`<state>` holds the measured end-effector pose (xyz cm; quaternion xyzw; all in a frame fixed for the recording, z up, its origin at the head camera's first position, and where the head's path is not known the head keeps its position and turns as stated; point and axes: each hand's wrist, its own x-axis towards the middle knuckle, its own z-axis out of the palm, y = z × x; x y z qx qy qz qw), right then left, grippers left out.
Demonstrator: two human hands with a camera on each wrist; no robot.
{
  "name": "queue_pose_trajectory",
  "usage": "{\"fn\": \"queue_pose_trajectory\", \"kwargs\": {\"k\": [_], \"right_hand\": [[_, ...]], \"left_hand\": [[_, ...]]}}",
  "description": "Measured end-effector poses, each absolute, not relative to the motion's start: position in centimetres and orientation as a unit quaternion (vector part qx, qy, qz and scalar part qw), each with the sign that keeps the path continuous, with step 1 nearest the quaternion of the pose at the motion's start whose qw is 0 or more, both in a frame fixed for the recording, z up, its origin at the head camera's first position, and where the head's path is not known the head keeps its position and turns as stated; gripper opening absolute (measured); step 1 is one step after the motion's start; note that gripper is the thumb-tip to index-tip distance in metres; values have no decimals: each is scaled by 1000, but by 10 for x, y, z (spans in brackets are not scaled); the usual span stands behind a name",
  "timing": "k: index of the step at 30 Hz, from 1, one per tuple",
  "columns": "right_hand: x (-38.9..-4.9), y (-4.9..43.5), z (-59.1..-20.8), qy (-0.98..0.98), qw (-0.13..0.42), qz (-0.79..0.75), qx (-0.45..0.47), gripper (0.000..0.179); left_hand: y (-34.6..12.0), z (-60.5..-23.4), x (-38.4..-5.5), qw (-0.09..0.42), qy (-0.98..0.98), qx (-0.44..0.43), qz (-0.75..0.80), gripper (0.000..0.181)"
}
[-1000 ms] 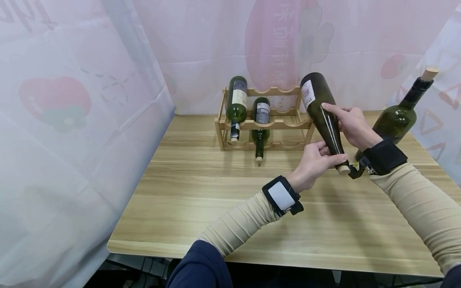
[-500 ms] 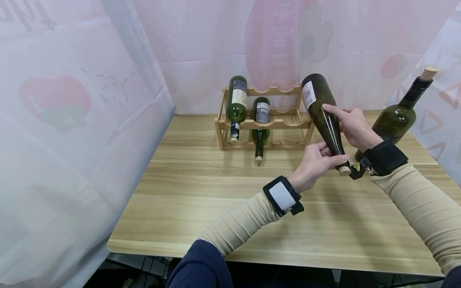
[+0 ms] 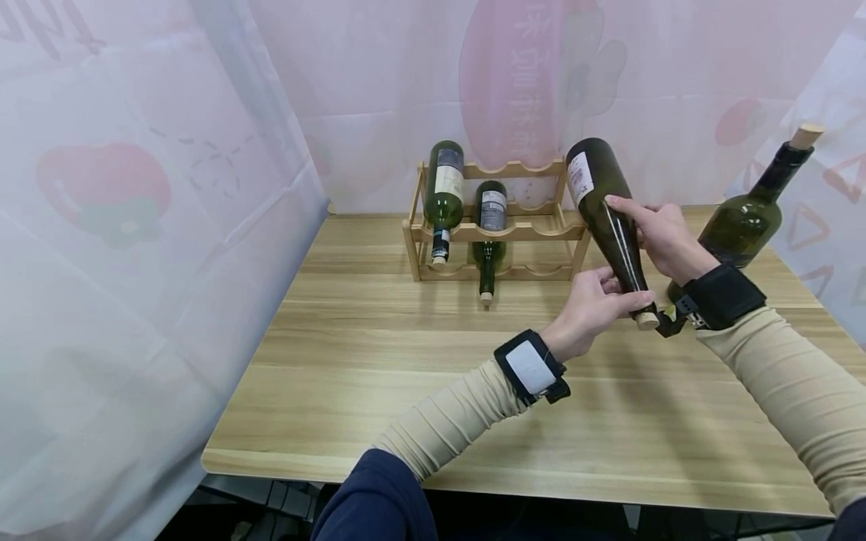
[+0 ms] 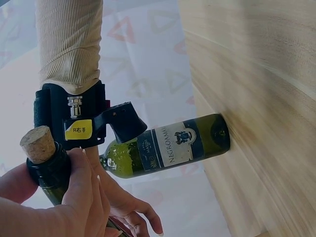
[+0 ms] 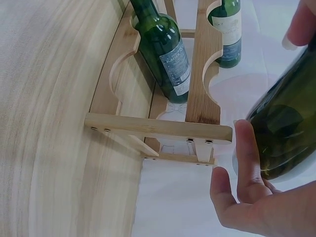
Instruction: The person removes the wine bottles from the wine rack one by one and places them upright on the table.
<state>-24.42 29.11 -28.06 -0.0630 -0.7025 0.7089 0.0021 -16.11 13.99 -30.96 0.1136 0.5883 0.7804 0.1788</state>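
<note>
A dark green wine bottle (image 3: 612, 214) tilts over the table, cork end low and toward me, its base up at the rack's right end. My left hand (image 3: 587, 312) pinches its neck between thumb and fingers, just behind the cork (image 4: 38, 144). Farther up, my right hand (image 3: 666, 234) grips the bottle's body, thumb on top; in the right wrist view its fingers (image 5: 249, 158) lie along the glass. The wooden wine rack (image 3: 524, 234) bears one bottle (image 3: 446, 180) on its upper tier at the left and another bottle (image 3: 492, 214) on the lower tier.
Behind my right wrist a corked green bottle (image 3: 744, 225) stands upright on the wooden table (image 3: 379, 361); its label shows in the left wrist view. Pale printed sheets (image 3: 379, 90) hang behind the table and at both sides. The table's front edge lies below my forearms.
</note>
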Motion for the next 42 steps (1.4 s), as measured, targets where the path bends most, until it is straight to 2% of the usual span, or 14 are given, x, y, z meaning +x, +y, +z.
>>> {"fn": "queue_pose_trajectory", "kwargs": {"k": [42], "right_hand": [[-242,297,-289,-694,18,717,-61,18]], "left_hand": [[145,-314,-158,180,598,120,772,18]]}}
